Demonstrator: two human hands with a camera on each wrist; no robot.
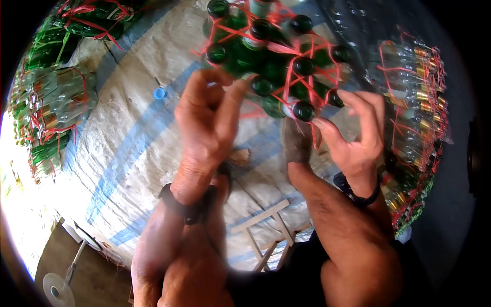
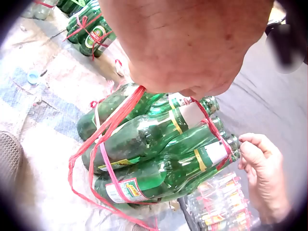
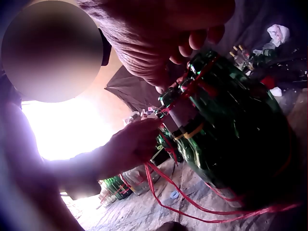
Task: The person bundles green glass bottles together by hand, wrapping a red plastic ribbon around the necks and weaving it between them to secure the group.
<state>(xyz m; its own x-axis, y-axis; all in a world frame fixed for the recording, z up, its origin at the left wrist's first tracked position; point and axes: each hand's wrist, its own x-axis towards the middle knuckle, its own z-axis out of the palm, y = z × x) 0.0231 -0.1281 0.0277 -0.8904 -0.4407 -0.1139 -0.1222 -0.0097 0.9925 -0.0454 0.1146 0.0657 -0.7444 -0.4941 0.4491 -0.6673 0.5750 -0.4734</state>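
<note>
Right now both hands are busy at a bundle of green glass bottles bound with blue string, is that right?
Not quite: the string is red, not blue. The left wrist view shows it wrapped round the green bottles, and the head view shows the left hand and right hand at the bundle.

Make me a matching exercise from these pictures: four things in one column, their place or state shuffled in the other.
1 green bottles
2 blue cap
3 clear bottles
4 left hand

A lies alone on the sack
B pinches red string
C gold-capped, far right
D tied together, uncapped, centre

Pairs: 1-D, 2-A, 3-C, 4-B
</note>
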